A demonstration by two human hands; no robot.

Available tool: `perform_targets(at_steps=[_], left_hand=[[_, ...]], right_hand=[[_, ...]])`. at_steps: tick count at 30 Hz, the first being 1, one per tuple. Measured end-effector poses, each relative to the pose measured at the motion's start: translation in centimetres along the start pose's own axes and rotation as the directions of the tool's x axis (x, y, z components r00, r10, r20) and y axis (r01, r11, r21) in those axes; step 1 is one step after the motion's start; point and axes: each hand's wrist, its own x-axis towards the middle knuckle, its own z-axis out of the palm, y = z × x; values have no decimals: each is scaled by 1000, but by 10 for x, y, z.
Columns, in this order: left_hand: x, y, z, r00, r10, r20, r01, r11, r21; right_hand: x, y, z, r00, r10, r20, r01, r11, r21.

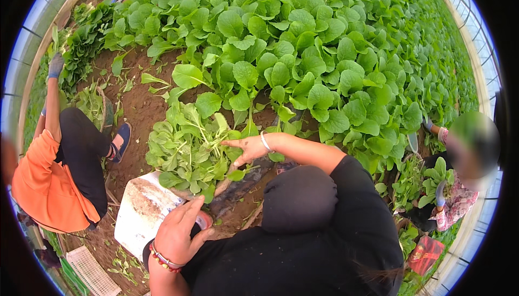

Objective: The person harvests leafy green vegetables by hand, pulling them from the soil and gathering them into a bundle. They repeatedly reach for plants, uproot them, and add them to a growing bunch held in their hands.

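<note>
A heaped pile of loose leafy greens (pixel 186 142) lies before me, with a curved brown rim (pixel 223 187) showing at its near side. My right hand (pixel 251 148), a silver bangle at its wrist, reaches over the pile's right edge. Its index finger stretches across the stems and the thumb stands apart; nothing is seen in its grip. Lower down, my left hand (pixel 178 230), with a beaded bracelet, has its fingers extended just below the pile. A small red and white round object (pixel 204 220) shows beside its fingers, mostly hidden.
Growing greens (pixel 324 53) fill the far ground. A stained white sack (pixel 146 209) lies left of my left hand. One person in orange (pixel 54 188) sits at left; another person in a patterned sleeve (pixel 459 199) holds greens at right. A pale crate (pixel 92 271) stands lower left.
</note>
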Motion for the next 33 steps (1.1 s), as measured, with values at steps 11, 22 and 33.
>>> perform_targets(at_steps=[11,22,33], left_hand=[[-8,-12,0,1000,-23,12,22,995,101],[7,-7,-3,994,-94,64,86,990,115],[30,-10,3,990,-88,107,73,988,132]], right_hand=[[73,154,-53,643,108,-758,-749,299,-592],[125,250,-87,725,114,-679,-550,-498,-671],[129,254,-95,631,308,-712,-646,-299,-702]])
